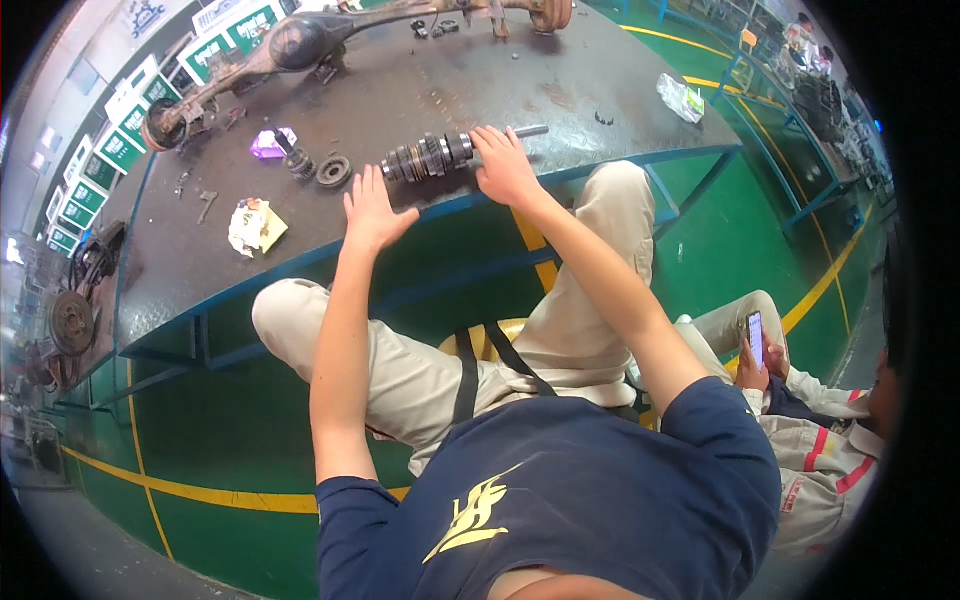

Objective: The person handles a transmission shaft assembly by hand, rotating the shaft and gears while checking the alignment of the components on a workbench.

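A gear shaft (428, 159) with several dark toothed gears lies on the dark metal table near its front edge. Its thin bare end (532, 130) points right. At the shaft's left end is my left hand (376, 212), fingers straight and thumb spread, the fingertips close to or touching the end gear. My right hand (505, 170) rests with extended fingers against the right end of the gear stack. Neither hand is wrapped around the shaft. Left of it lie a loose gear ring (334, 171) and a small toothed part (298, 164).
A rusty axle housing (298, 43) stretches across the table's (590, 88) back. Purple packaging (273, 143), crumpled yellow-white paper (257, 228) and a plastic wrapper (681, 98) lie on the tabletop. At right, a seated person holds a phone (755, 340). Green-white boxes (120, 150) line the left.
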Demonstrator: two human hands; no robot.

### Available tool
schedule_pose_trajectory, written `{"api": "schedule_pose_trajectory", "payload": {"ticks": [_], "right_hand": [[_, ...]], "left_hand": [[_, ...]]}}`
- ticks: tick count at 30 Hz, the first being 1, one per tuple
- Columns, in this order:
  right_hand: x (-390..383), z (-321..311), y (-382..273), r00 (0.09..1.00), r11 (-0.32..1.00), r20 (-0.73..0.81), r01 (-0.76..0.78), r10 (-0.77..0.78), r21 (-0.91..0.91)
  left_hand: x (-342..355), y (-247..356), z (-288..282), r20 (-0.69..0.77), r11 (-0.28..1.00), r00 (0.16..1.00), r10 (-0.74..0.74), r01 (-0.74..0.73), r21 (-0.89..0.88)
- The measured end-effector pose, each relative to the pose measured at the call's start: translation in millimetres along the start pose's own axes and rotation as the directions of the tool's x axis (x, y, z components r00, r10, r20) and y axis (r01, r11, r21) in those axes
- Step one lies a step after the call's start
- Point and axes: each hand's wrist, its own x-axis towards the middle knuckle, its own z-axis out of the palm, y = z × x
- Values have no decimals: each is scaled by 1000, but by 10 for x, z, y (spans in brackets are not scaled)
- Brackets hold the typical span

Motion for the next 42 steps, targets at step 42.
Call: {"api": "schedule_pose_trajectory", "payload": {"ticks": [42], "right_hand": [[186, 284, 192, 999, 999, 29, 27, -28, 32]], "left_hand": [[579, -127, 104, -60, 996, 996, 66, -69, -52]]}}
